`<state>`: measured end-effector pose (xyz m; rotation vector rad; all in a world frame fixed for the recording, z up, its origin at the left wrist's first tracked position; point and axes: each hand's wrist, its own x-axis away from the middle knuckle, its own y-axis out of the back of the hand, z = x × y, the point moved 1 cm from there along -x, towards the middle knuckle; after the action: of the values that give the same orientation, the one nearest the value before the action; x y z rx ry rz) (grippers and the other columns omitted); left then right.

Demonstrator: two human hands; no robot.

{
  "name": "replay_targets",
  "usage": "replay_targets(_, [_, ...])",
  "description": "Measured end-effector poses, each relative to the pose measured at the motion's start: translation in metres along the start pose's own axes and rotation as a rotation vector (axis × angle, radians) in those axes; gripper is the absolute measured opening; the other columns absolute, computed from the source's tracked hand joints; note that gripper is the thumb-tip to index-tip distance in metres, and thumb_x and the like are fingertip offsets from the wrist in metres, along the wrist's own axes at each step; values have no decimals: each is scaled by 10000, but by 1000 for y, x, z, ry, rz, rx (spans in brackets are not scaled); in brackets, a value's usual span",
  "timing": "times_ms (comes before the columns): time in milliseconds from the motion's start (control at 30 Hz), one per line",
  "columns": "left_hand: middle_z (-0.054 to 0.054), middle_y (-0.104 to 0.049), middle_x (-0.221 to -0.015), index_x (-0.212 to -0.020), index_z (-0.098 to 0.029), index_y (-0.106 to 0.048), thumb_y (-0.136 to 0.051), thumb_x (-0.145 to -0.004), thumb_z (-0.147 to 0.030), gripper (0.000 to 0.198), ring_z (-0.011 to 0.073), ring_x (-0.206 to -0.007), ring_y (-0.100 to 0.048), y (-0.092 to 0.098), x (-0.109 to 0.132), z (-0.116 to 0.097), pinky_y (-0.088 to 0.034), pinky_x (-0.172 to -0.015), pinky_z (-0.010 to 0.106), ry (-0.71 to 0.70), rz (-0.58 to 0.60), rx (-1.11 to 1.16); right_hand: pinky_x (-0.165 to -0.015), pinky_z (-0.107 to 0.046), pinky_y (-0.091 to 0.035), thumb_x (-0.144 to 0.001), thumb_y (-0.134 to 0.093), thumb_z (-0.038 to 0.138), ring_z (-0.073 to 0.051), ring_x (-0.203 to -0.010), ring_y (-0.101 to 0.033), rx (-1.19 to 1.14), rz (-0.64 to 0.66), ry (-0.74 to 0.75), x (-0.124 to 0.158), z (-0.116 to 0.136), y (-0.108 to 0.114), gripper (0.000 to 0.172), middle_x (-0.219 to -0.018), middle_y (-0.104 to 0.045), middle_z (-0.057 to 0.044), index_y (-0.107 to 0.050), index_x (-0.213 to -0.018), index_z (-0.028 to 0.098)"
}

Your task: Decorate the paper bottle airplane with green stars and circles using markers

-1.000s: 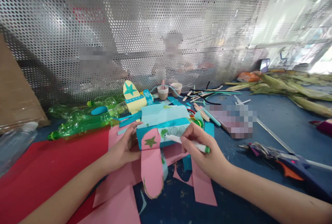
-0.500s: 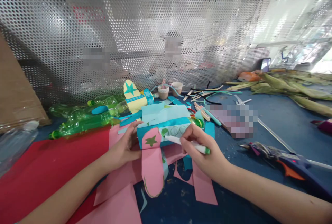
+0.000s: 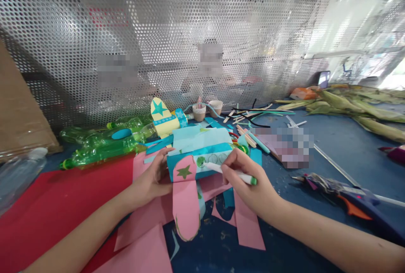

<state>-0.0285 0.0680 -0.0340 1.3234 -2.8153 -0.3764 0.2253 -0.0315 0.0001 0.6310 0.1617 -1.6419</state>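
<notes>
A paper-covered bottle plane (image 3: 182, 155) lies in front of me, blue with a light blue band, a pink wing (image 3: 186, 205) and a green star. My left hand (image 3: 160, 176) grips its left end, thumb below and fingers partly hidden behind it. Pinched in my right hand (image 3: 248, 176) is a white felt-tip marker (image 3: 213, 166) with a green end. Its tip touches, or nearly touches, the first circle (image 3: 201, 161) on the band, which is mostly coloured green. Other circles to its right are only outlined.
Green plastic bottles (image 3: 101, 150) and a yellow paper-covered plane (image 3: 164, 123) lie behind, left. Red paper (image 3: 69, 205) spreads at left. A glue gun (image 3: 348, 195) rests at right, near corn husks (image 3: 354, 108). A perforated metal screen (image 3: 177, 32) stands behind.
The marker tip has shifted slightly right and up within the first circle, and more of that circle is green. My left hand and the plane look the same.
</notes>
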Motion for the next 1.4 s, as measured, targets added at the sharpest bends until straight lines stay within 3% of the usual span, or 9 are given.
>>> replay_targets(133, [122, -450, -1486, -1442, -359, -253, -816, -761, -369, 883, 346, -1369, -445, -1, 0, -3, -415, -1096, 528, 6, 4, 8, -507, -257, -344, -883, -504, 225, -115, -516, -438, -2, 38, 7, 0, 1, -1, 183, -590, -474, 42, -431, -716, 231])
replay_targets(367, [114, -427, -1515, -1444, -381, -248, -814, -754, -396, 892, 348, -1361, -463, 1, -1, 2, -460, -1056, 508, -12, 5, 7, -524, -261, -357, -891, -500, 221, -119, -537, -455, 0, 41, 11, 1, 0, -1, 181, -609, -490, 36, -435, -722, 230])
replay_targets(500, [123, -400, -1539, -1466, -373, -247, -817, -758, -345, 910, 348, -1376, -447, 0, 0, -1, -444, -1077, 514, 0, 7, 29, -527, -261, -359, -889, -506, 220, -120, -547, -446, 7, -16, 1, 1, -2, 1, 190, -617, -488, 33, -433, -714, 230])
replay_targets(667, [125, -442, -1502, -1442, -366, -260, -816, -757, -352, 882, 352, -1350, -476, -1, 0, -2, -460, -1059, 524, 15, 1, 37, -511, -257, -344, -887, -501, 217, -115, -527, -434, 5, 17, 8, 0, -1, 0, 174, -605, -472, 42, -445, -723, 229])
replay_targets(1067, [96, -438, -1509, -1442, -407, -261, -819, -755, -355, 886, 351, -1358, -463, 2, 0, 3, -451, -1065, 526, -24, 9, 27, -532, -259, -371, -865, -492, 195, -118, -546, -453, 14, -59, 30, -1, 2, 2, 196, -615, -476, 37, -412, -689, 234])
replay_targets(1400, [63, -513, -1426, -1395, -401, -292, -826, -752, -338, 838, 307, -1286, -535, 1, -1, -1, -461, -1053, 475, -30, 27, 6, -526, -255, -378, -868, -472, 201, -118, -535, -451, 28, -54, 15, -1, 0, 2, 177, -604, -468, 46, -429, -700, 234])
